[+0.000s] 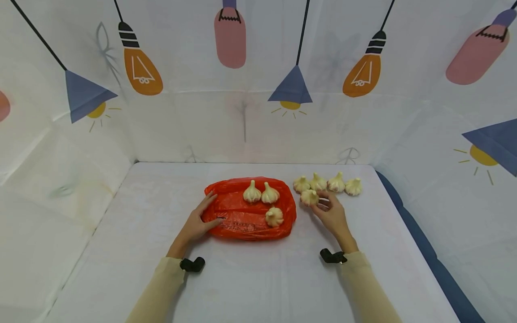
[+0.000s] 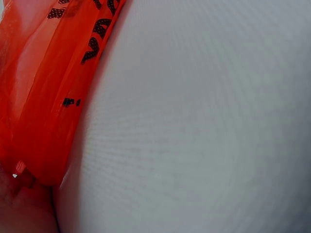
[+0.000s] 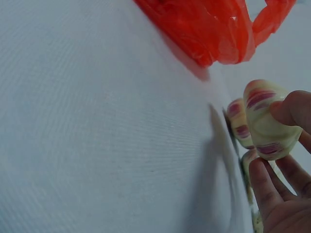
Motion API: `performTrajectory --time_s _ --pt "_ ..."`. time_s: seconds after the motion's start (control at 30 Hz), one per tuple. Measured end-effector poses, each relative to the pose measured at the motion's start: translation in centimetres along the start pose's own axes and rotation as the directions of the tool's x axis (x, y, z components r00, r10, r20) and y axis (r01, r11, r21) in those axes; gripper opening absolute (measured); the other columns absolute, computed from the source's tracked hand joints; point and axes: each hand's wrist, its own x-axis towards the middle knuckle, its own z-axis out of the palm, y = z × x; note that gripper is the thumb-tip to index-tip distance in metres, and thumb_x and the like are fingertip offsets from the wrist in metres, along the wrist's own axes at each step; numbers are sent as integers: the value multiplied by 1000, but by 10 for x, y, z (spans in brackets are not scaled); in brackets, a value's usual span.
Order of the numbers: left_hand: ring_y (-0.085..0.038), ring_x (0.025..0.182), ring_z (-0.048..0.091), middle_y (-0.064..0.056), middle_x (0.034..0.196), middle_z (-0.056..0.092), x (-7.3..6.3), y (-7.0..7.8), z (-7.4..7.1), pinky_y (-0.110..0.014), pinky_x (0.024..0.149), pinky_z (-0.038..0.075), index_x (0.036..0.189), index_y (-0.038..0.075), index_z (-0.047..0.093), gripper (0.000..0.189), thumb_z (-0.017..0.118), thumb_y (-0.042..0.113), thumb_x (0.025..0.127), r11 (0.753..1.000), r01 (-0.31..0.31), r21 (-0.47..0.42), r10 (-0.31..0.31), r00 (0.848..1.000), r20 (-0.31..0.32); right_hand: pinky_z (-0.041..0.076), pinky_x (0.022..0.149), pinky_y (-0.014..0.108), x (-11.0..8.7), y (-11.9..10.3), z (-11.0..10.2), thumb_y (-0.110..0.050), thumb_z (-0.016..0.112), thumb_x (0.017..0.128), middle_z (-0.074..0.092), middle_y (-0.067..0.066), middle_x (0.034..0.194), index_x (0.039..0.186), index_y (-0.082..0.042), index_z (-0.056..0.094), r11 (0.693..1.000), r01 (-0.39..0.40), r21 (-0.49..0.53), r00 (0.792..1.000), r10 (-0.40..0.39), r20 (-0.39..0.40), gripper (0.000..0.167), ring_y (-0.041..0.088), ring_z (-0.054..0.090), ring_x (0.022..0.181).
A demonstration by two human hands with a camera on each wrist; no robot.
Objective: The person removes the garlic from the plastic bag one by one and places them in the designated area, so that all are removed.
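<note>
Across the white desk, we rest our left grip on the left edge of an opened red plastic bag, thumb and fingers spread. With our right grip we pinch a garlic bulb between thumb and fingertips, just right of the bag and in front of a row of four bulbs. Only from the head do we see the three bagged bulbs: two stand upright side by side toward the far edge, and one lies tilted nearer us. At the left wrist we get bold black lettering close up on the bag's outer wall, but we cannot make out our fingertips there. At the right wrist we find purple streaks on the pinched bulb, which appears raised off the desk; from the head we cannot tell that.
</note>
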Motion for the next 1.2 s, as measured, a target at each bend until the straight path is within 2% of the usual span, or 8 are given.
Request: performTrajectory --time_s 0.23,0.43,0.53,0.63,0.8,0.87,1.03,1.2 --pt "-36 160 12 -1 173 18 0 1 0 -68 124 16 161 16 35 85 79 30 91 1000 6 -4 -6 1000 -2 57 93 19 1 10 2 2 78 87 56 25 140 131 8 58 1000 -22 -1 1000 22 -3 49 42 63 120" --pt "-35 160 11 0 173 18 0 2 0 -68 124 16 162 17 35 84 79 29 91 1000 14 -10 -14 1000 -3 55 89 11 1 11 4 -1 79 87 57 24 139 132 7 58 999 -46 0 999 46 3 50 42 63 120" --pt "-37 160 11 -2 173 18 0 3 0 -68 124 15 162 16 34 85 79 29 91 1000 16 -11 -16 1000 1 56 91 15 1 13 5 -3 79 88 57 24 139 132 6 58 998 -59 -21 998 59 2 50 41 63 121" --pt "-38 160 11 -4 173 18 -1 2 0 -69 124 14 162 16 34 85 79 29 91 1000 9 -14 -9 1000 1 58 98 31 -1 10 6 -5 78 90 58 24 140 134 6 58 996 -76 -38 997 77 11 50 41 63 122" --pt "-38 160 11 -4 173 18 -1 2 1 -69 124 13 161 16 35 83 78 27 91 1000 10 -9 -10 1000 -2 52 105 55 -10 -21 5 -1 75 91 57 28 140 134 9 56 993 -112 -41 992 114 49 48 45 61 124" --pt "-37 160 10 -3 173 18 -1 2 1 -69 124 13 161 17 35 83 78 27 91 1000 17 -6 -17 1000 -5 52 104 56 -12 -31 4 0 75 91 56 29 139 133 10 57 994 -105 -40 993 107 54 47 46 61 123" --pt "-36 161 10 -1 174 17 -1 2 1 -68 125 13 162 18 35 83 78 26 91 1000 27 -12 -27 1000 -7 52 104 55 -12 -34 7 0 76 91 57 28 139 132 9 58 995 -94 -41 994 96 52 46 46 62 123" --pt "-36 160 10 -1 174 18 -1 2 1 -68 125 14 162 18 34 83 78 25 91 1000 24 -17 -24 1000 -7 51 105 56 -9 -18 10 -1 75 92 55 29 140 135 9 55 996 -77 -34 995 79 67 49 48 60 125"
